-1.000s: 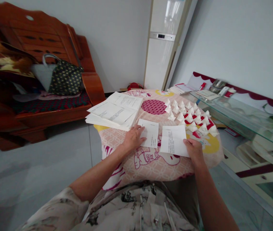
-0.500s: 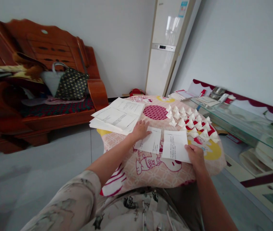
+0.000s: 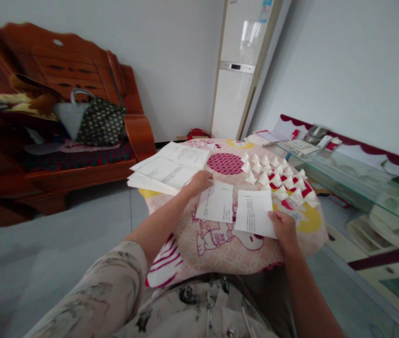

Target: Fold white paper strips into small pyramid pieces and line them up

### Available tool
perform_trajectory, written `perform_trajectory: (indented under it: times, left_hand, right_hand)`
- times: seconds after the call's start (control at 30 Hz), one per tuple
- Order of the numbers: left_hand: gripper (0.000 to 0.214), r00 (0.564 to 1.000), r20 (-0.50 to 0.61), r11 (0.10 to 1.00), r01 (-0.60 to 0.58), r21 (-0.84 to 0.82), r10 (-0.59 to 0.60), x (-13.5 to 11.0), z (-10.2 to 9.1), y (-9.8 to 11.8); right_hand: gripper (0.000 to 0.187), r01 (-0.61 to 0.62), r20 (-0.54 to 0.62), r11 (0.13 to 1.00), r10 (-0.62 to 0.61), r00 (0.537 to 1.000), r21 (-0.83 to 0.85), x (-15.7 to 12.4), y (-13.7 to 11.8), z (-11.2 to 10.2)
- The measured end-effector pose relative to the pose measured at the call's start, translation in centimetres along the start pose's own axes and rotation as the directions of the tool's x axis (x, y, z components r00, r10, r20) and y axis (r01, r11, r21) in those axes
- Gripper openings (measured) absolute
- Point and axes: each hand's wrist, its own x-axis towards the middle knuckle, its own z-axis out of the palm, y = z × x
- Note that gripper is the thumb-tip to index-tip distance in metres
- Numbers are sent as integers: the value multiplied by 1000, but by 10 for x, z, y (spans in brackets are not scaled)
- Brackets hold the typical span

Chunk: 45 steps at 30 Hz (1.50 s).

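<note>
My left hand (image 3: 199,182) is at the top left corner of a small printed sheet (image 3: 216,203), its fingers closed together over that corner. Beside this sheet lies a second small printed sheet (image 3: 253,211), whose right edge is pinched between thumb and fingers of my right hand (image 3: 283,225). A narrow gap separates the two sheets. Just left of my left hand, a stack of larger printed papers (image 3: 171,166) with a crease lies partly under my wrist's reach. Several folded white paper pyramids (image 3: 266,173) stand in rows at the right.
A patterned cloth (image 3: 181,258) covers the round table. To the right runs a glass-topped cabinet (image 3: 354,188) with papers and tins. A wooden bench (image 3: 79,180) holding bags stands at the left, and a tall white air conditioner (image 3: 234,94) behind.
My left hand has slid slightly up and left, and its spread fingers have drawn together. My right hand keeps its hold on the right sheet. The view has shifted a little.
</note>
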Motion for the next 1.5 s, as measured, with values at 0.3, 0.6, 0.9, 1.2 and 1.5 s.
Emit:
perform_trajectory:
  times: [0.3, 0.6, 0.9, 1.2, 1.5]
  left_hand:
    - [21, 786, -443, 895, 313, -317, -432, 5, -44, -63]
    - [56, 780, -571, 835, -119, -538, -256, -12, -39, -80]
    - [43, 962, -226, 826, 1, -563, -155, -12, -10, 17]
    - [44, 987, 160, 245, 156, -957, -6, -17, 18, 50]
    - [56, 966, -26, 342, 66, -937, -257, 10, 15, 31]
  right_hand:
    - [38, 9, -29, 1000, -8, 1000, 28, -1, -7, -1]
    - [37, -59, -8, 990, 61, 998, 128, -2, -1, 0]
    - [33, -209, 65, 840, 204, 977, 500, 19, -20, 13]
    - [31, -193, 146, 732, 129, 981, 653, 44, -67, 33]
    - [29, -334, 349, 578, 89, 933, 744, 75, -85, 51]
